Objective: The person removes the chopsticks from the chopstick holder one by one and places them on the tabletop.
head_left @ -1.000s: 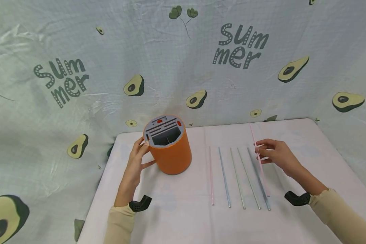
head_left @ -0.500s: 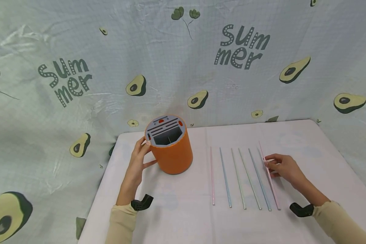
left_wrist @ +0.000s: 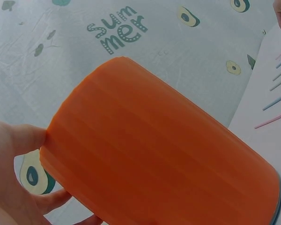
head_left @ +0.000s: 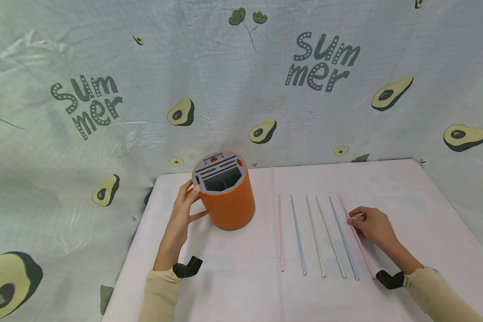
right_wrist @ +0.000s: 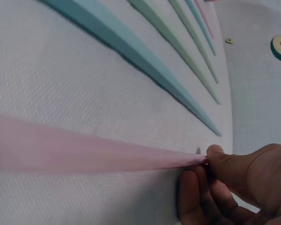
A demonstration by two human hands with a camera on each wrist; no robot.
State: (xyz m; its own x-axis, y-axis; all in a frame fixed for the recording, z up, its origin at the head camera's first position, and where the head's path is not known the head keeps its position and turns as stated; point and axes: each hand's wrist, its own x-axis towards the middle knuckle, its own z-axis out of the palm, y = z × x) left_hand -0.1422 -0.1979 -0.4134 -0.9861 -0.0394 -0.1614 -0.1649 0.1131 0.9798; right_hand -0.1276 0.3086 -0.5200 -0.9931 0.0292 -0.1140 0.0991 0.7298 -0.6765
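Note:
At the back left of the table stands an orange utensil holder (head_left: 231, 211) with a grey slotted top. My left hand (head_left: 181, 218) grips its left side, the fingertips at the rim and against the wall. Further right, my right hand (head_left: 375, 226) pinches a pink chopstick (head_left: 362, 248) between thumb and fingers, low over the table at the right end of a row. The right wrist view shows the thumb (right_wrist: 216, 154) at the thin end of that chopstick. Beside it lie a blue chopstick (head_left: 344, 237), green chopsticks (head_left: 331, 237), another blue one and another pink one.
The chopsticks lie on a pale table (head_left: 241, 286), spaced apart and roughly side by side, between the holder and my right hand. A grey-white sheet (head_left: 209, 58) with avocado prints and "summer" lettering hangs behind the table and at its sides.
My right hand has carried the pink chopstick down and to the right, from above the blue one to the right end of the row. My left hand stays at the holder.

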